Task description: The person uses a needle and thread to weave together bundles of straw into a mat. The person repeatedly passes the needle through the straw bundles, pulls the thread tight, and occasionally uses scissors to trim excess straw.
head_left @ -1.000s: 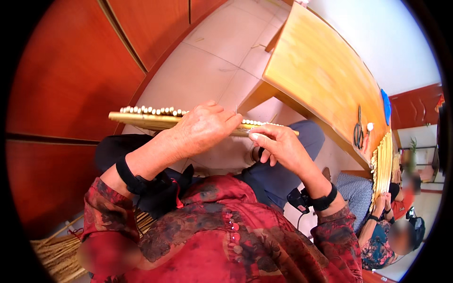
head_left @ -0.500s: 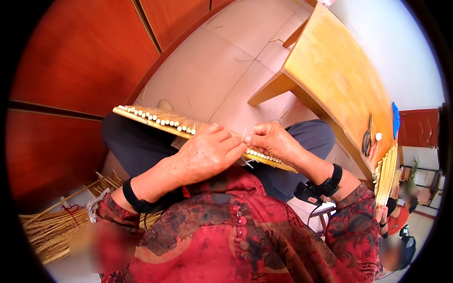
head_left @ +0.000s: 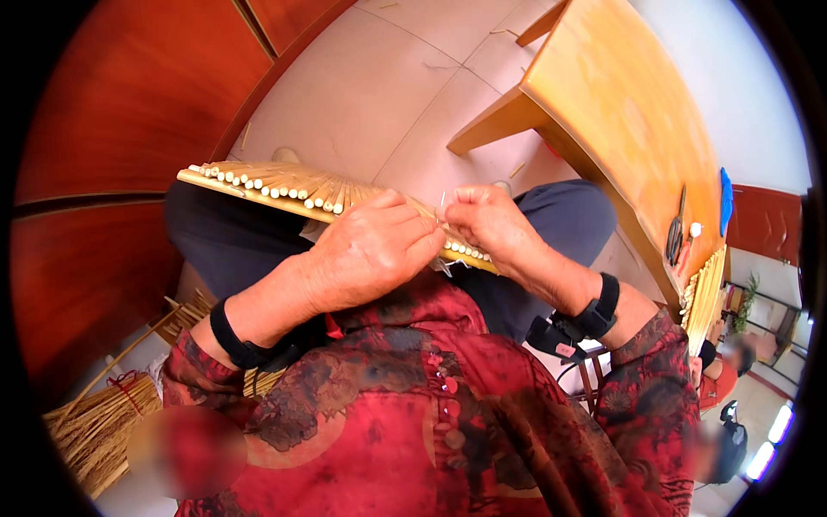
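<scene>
A long row of straw-coloured stalks with pale cut ends (head_left: 258, 183), laid along a flat slat, lies across my lap over my dark trousers. My left hand (head_left: 379, 239) is closed on its middle, fingers curled over the top. Just right of it, my right hand (head_left: 482, 224) pinches a thin pale needle-like piece (head_left: 444, 200) that points upward at the stalks. A loose white cord (head_left: 450, 267) hangs below the row. Whether the fingertips of the two hands touch, I cannot tell.
A wooden table (head_left: 620, 103) holds scissors (head_left: 676, 228) and a blue object (head_left: 725, 202). Red-brown cabinets (head_left: 129, 103) stand left, above straw bundles (head_left: 95, 422). At right are more stalks (head_left: 702, 293) and co-workers (head_left: 719, 379). Tiled floor (head_left: 370, 95) lies ahead.
The stalk row swung from nearly level to sloping down rightward and now sits higher than half a second ago. My right hand has risen to pinch the upright thin piece.
</scene>
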Motion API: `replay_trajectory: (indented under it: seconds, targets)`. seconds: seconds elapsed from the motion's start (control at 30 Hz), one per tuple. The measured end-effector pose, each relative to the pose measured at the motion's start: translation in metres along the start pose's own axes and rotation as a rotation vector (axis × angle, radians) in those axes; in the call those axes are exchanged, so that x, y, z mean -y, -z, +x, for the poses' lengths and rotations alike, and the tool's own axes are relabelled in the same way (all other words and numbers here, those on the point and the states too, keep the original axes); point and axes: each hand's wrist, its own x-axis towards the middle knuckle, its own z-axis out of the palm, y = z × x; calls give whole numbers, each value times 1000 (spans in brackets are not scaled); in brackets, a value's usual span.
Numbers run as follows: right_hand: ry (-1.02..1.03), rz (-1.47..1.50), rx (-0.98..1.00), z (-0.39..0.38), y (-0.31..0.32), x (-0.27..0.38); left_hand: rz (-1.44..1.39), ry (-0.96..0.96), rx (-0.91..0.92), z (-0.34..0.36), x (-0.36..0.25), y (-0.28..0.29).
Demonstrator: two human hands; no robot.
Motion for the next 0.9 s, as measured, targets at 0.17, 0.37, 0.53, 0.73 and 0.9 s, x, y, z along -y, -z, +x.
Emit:
replay_trajectory:
  seconds: [0.17, 0.37, 0.53, 0.73, 0.9]
  targets:
    - [42, 102, 40, 3, 1, 9, 36, 14, 61, 7, 3, 5]
    - [148, -100, -31, 1, -3, -10, 37, -3, 74, -2, -4, 6]
    - [291, -241, -101, 8, -4, -23, 52, 5, 39, -5, -7, 0]
    - [283, 66, -162, 23, 5, 27, 52, 1, 49, -16, -5, 3]
    - [252, 360, -54, 14, -4, 35, -12, 23, 61, -21, 9, 5]
